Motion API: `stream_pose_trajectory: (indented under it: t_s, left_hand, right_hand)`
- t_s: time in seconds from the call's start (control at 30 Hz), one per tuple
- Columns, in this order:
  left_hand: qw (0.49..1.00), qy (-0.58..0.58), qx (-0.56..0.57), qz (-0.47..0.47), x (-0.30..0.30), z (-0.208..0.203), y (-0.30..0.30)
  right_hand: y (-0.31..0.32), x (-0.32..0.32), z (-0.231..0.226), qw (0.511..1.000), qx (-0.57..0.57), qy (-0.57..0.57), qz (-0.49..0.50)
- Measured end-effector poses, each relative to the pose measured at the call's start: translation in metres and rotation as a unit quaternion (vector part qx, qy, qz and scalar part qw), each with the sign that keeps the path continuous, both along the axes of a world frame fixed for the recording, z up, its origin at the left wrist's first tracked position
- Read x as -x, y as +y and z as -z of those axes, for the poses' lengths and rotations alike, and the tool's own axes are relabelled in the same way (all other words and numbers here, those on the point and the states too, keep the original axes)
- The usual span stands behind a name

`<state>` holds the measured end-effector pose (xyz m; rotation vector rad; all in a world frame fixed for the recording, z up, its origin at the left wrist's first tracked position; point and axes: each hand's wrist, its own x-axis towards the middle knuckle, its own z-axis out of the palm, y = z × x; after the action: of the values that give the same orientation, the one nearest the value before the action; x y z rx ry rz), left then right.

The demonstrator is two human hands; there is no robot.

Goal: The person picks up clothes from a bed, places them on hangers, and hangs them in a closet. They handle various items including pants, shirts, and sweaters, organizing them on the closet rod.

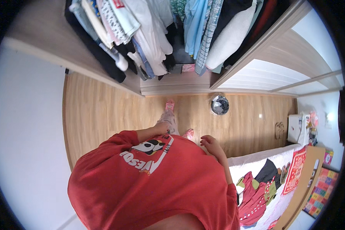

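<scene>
Red-sleeved, the left hand (163, 127) lies against the pale, patterned fabric trouser leg (171, 119) above a pink open-toed slipper (170, 104), its fingers too hidden to tell whether they grip. Right of it, the bare right hand (209, 142) hangs with loosely bent, parted fingers. Farther right come a round, black-lined wastebasket (220, 105) and crumpled dark-red garments (253, 197) on a white-covered bed (285, 155).
</scene>
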<state>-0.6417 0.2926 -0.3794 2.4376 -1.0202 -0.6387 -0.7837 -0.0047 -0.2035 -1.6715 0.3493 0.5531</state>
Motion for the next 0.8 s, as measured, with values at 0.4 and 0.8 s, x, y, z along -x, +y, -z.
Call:
stream_pose_trajectory:
  t_s: [0.4, 0.8]
  left_hand:
    - [0.91, 0.413, -0.015, -0.018, 0.045, -0.144, 0.036]
    - [0.906, 0.383, -0.167, -0.071, 0.104, -0.017, 0.172]
  right_hand:
    - [0.013, 0.011, 0.147, 0.949, 0.045, -0.013, -0.311]
    - [0.058, 0.047, 0.146, 0.963, 0.086, 0.098, -0.237]
